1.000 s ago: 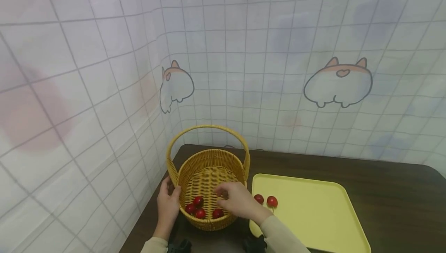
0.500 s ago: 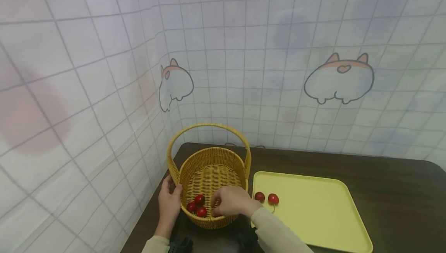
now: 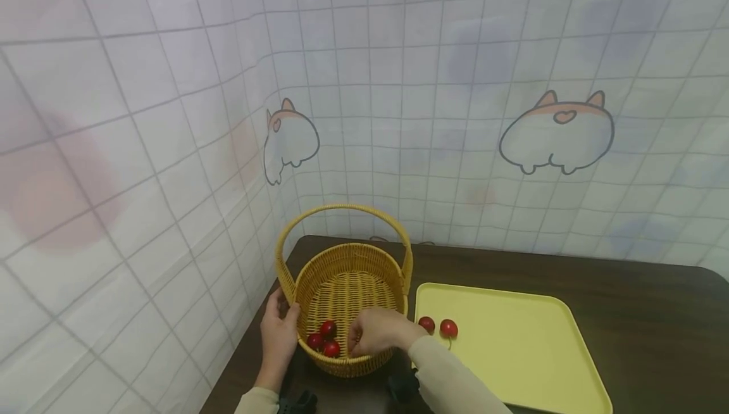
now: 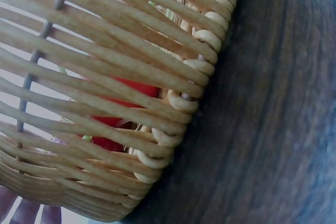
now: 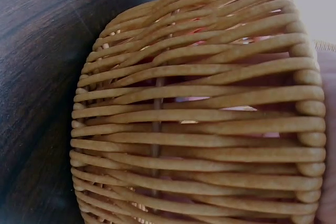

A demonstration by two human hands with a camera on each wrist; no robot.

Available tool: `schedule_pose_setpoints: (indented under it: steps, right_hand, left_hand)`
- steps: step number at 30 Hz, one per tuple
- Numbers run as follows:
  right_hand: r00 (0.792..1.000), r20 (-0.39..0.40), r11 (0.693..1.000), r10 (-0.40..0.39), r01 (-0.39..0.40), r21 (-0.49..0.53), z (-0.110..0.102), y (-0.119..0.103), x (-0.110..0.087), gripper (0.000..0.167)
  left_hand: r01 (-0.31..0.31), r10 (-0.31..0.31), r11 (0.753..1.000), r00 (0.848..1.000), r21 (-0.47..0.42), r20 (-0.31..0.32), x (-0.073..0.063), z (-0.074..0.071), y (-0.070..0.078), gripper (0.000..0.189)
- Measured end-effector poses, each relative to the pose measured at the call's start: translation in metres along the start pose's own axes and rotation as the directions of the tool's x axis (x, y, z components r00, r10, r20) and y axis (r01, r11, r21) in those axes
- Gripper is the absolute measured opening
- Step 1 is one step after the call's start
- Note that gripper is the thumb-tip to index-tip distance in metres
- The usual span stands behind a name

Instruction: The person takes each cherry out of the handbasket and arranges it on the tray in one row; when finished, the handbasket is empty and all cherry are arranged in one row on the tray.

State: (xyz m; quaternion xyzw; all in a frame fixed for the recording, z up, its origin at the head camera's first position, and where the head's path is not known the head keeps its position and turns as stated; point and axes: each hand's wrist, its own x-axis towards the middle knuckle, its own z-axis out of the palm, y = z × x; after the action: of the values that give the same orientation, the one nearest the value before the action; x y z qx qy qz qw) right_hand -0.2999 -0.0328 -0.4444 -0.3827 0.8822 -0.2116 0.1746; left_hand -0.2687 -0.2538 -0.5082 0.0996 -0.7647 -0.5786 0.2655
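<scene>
A yellow wicker basket [image 3: 355, 287] with a tall arched handle stands on the table. My left hand [image 3: 279, 330] grips its left side, thumb at the rim and fingers outside. Three red cherries [image 3: 324, 339] lie together inside, at the near left. Deep in the basket's near right part, my right hand [image 3: 374, 330] reaches down with curled fingers around a cherry, which the hand covers from above. In the left wrist view, red cherries [image 4: 128, 95] show through the weave. The basket wall [image 5: 199, 114] fills most of the right wrist view and hides the fingers.
To the basket's right lies a yellow tray [image 3: 512, 344], with two cherries [image 3: 448, 328] near its left edge. The dark wooden table [image 3: 643, 319] meets a white grid-patterned cloth [image 3: 433, 148] at the back and left.
My right hand has lowered into the basket over the cherry that showed beneath it, and its fingers have closed in. My left hand has stayed on the basket's left side.
</scene>
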Motion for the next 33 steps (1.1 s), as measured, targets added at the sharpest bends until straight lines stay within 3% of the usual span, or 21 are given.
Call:
schedule_pose_setpoints:
  steps: [11,17,24,28,31,33]
  right_hand:
    - [0.988,-0.140,0.994,-0.072,0.083,0.073,0.001,0.010,-0.003,0.006]
    - [0.957,-0.272,0.988,-0.101,0.129,0.089,0.005,0.011,-0.007,0.014]
    - [0.941,-0.330,0.978,-0.074,0.134,0.162,0.003,0.008,-0.017,0.019]
    - [0.925,-0.375,0.964,-0.063,0.153,0.217,0.002,0.008,-0.025,0.025]
    - [0.902,-0.427,0.948,-0.067,0.190,0.253,0.002,0.011,-0.032,0.027]
    - [0.888,-0.456,0.936,-0.059,0.209,0.285,0.003,0.012,-0.037,0.026]
  left_hand:
    - [-0.014,0.014,1.000,1.000,0.016,-0.005,-0.001,0.003,0.005,0.044]
    - [-0.010,0.010,1.000,1.000,-0.002,-0.013,-0.002,0.003,0.006,0.044]
    - [0.000,-0.001,1.000,1.000,0.012,0.002,-0.002,0.003,0.007,0.046]
    - [0.007,-0.007,1.000,1.000,0.001,0.012,-0.007,0.000,0.022,0.044]
    - [0.014,-0.013,1.000,1.000,-0.016,0.017,-0.010,-0.002,0.034,0.043]
    - [0.015,-0.015,1.000,1.000,-0.016,0.016,-0.010,-0.002,0.034,0.043]
